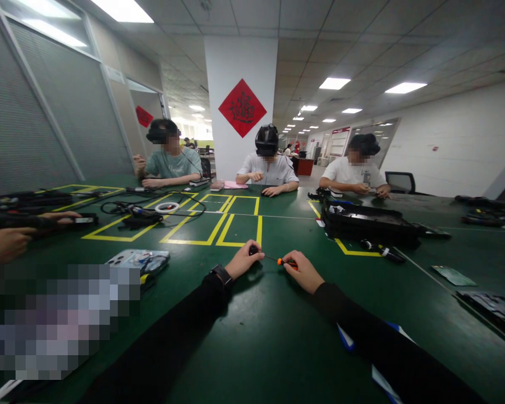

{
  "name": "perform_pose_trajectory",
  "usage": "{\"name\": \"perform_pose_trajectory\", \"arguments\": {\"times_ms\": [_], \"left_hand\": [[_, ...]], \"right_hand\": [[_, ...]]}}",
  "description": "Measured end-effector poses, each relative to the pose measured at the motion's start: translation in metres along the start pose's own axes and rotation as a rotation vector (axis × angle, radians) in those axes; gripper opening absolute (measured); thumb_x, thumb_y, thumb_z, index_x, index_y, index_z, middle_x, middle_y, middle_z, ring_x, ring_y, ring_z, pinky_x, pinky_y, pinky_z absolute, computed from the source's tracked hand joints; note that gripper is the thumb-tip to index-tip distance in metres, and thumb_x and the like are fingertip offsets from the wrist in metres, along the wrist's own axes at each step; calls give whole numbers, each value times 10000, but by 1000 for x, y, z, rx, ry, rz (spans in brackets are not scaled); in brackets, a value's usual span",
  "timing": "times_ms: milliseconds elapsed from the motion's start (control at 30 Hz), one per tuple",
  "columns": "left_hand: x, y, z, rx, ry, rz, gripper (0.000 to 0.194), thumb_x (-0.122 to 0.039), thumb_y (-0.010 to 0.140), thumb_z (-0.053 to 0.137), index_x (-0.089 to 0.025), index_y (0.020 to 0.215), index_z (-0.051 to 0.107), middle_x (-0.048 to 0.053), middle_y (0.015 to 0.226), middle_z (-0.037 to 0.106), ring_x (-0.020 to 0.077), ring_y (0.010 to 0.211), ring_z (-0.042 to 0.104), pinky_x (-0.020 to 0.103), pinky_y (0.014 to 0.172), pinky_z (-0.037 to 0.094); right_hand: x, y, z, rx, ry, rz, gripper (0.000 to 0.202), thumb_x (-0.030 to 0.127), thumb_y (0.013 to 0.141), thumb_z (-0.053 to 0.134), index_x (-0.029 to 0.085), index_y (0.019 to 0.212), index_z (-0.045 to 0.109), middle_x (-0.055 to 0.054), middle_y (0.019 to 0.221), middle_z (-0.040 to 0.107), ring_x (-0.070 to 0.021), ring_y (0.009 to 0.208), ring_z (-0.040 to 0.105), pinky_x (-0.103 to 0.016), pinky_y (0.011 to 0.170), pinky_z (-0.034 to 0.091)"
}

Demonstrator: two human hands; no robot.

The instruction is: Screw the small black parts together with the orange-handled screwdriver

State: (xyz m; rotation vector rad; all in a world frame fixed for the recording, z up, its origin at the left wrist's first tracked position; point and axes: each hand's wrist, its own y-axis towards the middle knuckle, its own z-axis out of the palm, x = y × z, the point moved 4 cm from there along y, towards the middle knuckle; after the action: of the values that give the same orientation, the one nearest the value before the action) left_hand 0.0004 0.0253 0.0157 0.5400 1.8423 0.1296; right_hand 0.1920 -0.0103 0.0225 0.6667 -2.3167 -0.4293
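Left hand (242, 261) pinches a black piece (253, 250) (right hand (302, 271), a screwdriver (280, 261)).

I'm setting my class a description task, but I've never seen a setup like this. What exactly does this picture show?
There is no robot: these are a person's own bare hands, seen from a camera worn on the head, looking forward and down. The left hand holds a small dark object, too small to identify. The right hand grips an orange-and-black screwdriver, its thin shaft pointing toward the left hand. Both are above a green table marked with yellow lines. On it lie a white ring and a black case, among other things.
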Motion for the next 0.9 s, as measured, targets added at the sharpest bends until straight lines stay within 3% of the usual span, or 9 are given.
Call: {"name": "perform_pose_trajectory", "arguments": {"times_ms": [200, 400, 567, 700, 900], "left_hand": [[-2, 0, -1, -16, 12, 21, 213, -323, 687, 554, -173, 826, 493, -14, 765, 525, 110, 705, 485, 246, 691, 381], [-1, 0, 0, -9, -10, 19, 203, -313, 694, 547, -177, 834, 492, -11, 782, 536, 117, 727, 499, 250, 707, 389], [5, 1, 0, -16, -45, -51, 243, -337, 692, 544, -178, 867, 488, -7, 776, 549, 116, 688, 519, 249, 655, 408], [6, 2, 0, -16, -48, -37, 258, -354, 694, 547, -176, 872, 487, -4, 773, 551, 119, 693, 533, 258, 668, 411], [3, 2, 0, -18, -56, -9, 221, -324, 696, 548, -177, 849, 488, -9, 767, 553, 117, 709, 533, 266, 708, 403]], "right_hand": [[3, -1, 0, 28, 42, 38, 168, 242, 719, 546, 172, 868, 514, -24, 849, 542, -140, 779, 489, -273, 720, 387], [6, 1, 0, 36, 4, 22, 250, 255, 850, 345, 170, 817, 577, -46, 830, 559, -153, 836, 479, -303, 787, 360], [6, -1, -1, 9, -11, -11, 124, 238, 782, 468, 169, 835, 557, -42, 847, 543, -154, 827, 475, -296, 765, 374], [5, -2, 0, 9, 2, 5, 160, 247, 728, 540, 172, 870, 530, -33, 861, 539, -149, 808, 479, -285, 737, 384], [4, 0, 0, 11, -22, 13, 185, 233, 814, 407, 169, 781, 577, -42, 810, 550, -152, 816, 476, -301, 771, 365]]}}
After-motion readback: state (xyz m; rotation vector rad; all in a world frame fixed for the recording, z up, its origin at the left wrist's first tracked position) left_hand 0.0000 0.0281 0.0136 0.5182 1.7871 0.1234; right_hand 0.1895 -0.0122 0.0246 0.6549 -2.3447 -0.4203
